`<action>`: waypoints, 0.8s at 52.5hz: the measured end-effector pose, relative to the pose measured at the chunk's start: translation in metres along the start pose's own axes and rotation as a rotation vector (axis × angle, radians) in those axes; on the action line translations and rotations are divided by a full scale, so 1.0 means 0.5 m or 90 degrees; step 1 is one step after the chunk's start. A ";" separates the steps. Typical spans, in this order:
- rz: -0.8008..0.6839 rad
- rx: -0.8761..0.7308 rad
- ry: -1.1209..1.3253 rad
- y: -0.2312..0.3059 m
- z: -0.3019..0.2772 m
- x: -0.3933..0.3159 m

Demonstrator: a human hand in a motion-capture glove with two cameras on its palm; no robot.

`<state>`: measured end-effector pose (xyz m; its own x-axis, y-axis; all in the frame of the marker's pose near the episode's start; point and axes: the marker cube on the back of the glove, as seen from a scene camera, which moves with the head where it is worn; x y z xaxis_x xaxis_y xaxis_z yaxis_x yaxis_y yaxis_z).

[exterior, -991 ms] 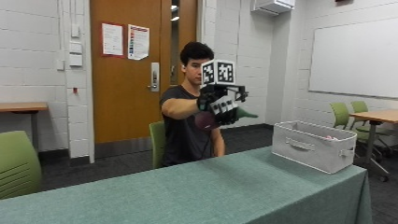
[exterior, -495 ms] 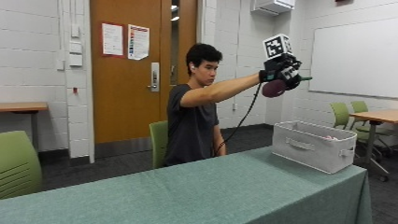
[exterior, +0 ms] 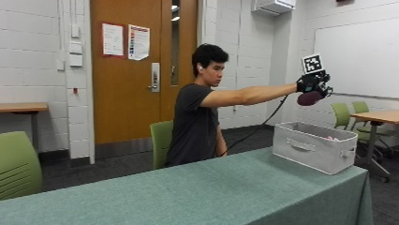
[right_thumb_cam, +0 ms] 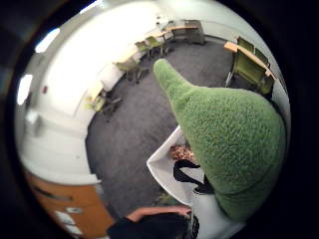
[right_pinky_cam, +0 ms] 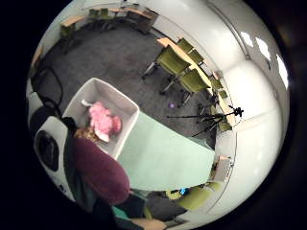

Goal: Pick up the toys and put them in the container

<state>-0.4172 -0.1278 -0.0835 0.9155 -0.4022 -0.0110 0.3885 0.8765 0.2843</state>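
I see a bright room lit from ceiling panels [right_pinky_cam: 263,48] overhead; the worktop [exterior: 187,187] is evenly lit, the white walls [right_pinky_cam: 254,120] glare a little in my palm views, and lamps glow through the door's window [exterior: 175,18]

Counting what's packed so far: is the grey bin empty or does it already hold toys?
Not empty: the grey bin holds a pink plush toy; more beside it, unclear.

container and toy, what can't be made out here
- Container contents: outside view, wall hides all but a pink speck; the little finger palm view shows a pink toy.
- Held toy: outside view, hand covers most.
- Its whole shape: palm views, cut by edges.
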 end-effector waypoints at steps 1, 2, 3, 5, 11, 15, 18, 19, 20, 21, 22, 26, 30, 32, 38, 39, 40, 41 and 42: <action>0.026 -0.004 0.014 -0.005 0.011 0.000; 0.040 -0.008 0.024 -0.009 0.022 -0.003; 0.033 -0.012 0.028 -0.009 0.031 -0.005; -0.028 -0.018 0.006 -0.004 0.043 0.012; -0.074 -0.075 -0.037 0.012 0.083 0.132; 0.015 -0.158 0.018 0.019 0.112 0.007; 0.004 -0.173 0.074 0.029 0.123 -0.011; -0.006 -0.172 0.072 0.032 0.123 -0.008; -0.012 -0.171 0.063 0.035 0.121 -0.006; -0.012 -0.169 0.050 0.037 0.119 -0.006; -0.005 -0.168 0.037 0.040 0.116 -0.006; 0.037 -0.172 -0.007 0.057 0.100 0.003; -0.048 -0.163 -0.010 0.097 0.081 0.049; -0.059 -0.145 0.021 0.116 0.075 0.085; -0.049 -0.112 0.074 0.193 0.047 0.189; -0.047 -0.112 0.072 0.206 0.042 0.204; -0.049 -0.112 0.056 0.220 0.036 0.217; -0.054 -0.112 0.031 0.236 0.027 0.227; -0.054 -0.110 0.011 0.252 0.020 0.239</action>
<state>-0.2597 -0.0682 -0.0395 0.8802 -0.4726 -0.0448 0.4745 0.8729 0.1135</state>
